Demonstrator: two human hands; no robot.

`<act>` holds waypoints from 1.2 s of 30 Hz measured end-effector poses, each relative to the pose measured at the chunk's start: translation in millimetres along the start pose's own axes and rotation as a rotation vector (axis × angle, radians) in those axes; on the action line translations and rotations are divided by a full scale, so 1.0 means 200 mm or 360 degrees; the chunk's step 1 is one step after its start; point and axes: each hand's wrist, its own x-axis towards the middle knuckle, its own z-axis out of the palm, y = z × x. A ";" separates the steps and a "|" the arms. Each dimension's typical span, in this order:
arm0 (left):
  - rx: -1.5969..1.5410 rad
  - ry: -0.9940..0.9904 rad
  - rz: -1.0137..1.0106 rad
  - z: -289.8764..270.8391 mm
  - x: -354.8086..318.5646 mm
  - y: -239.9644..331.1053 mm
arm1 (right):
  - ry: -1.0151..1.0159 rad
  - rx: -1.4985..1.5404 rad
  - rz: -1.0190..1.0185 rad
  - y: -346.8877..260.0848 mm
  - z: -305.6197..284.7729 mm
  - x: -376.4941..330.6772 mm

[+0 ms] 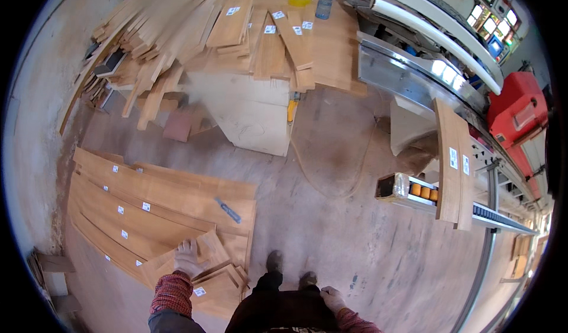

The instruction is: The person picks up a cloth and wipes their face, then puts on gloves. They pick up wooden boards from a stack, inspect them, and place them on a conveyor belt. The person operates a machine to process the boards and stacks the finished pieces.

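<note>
My left hand [187, 258] is at a short wooden board [158, 265], its fingers over the top face and the wrist crossing the near edge; the thumb is hard to make out. Under and beside that board lie more short wooden pieces [223, 281], one with a white label. Long labelled wooden panels [127, 206] spread over the floor beyond, at the left. A grey-blue tool strip [227, 210] rests on one panel. Close to my right thigh hangs my right hand [333, 298], its fingers curled in and nothing visible in them.
A worktable [337, 55] ahead carries stacked boards [231, 20], a water bottle [325, 0] and yellow tape [300, 1]. Two labelled boards [449, 155] lie across a roller rail [414, 190] on the right, near a red machine part [519, 109]. A wall borders the left.
</note>
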 end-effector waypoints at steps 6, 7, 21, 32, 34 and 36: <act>-0.0385 0.0226 0.0158 -0.33 0.14 0.23 | 0.0184 0.0431 0.0125 -0.10 -0.16 -0.12; -0.0293 0.0448 0.0231 -0.29 0.24 0.23 | 0.0173 0.0491 0.0147 -0.08 -0.18 -0.12; -0.0224 0.0986 0.0476 -2.58 1.20 1.43 | 0.0303 0.0654 -0.0004 0.60 -0.27 0.08; 0.0674 0.0442 0.0604 -2.66 1.66 1.35 | 0.0763 0.0650 -0.0126 0.72 0.00 -0.14; -0.0091 0.1148 0.0555 -2.70 1.76 1.22 | 0.0963 0.1058 -0.0166 0.63 -0.02 -0.11; -0.0429 0.1027 0.0709 -2.74 1.58 1.52 | 0.1273 0.1494 0.0097 0.56 -0.14 -0.19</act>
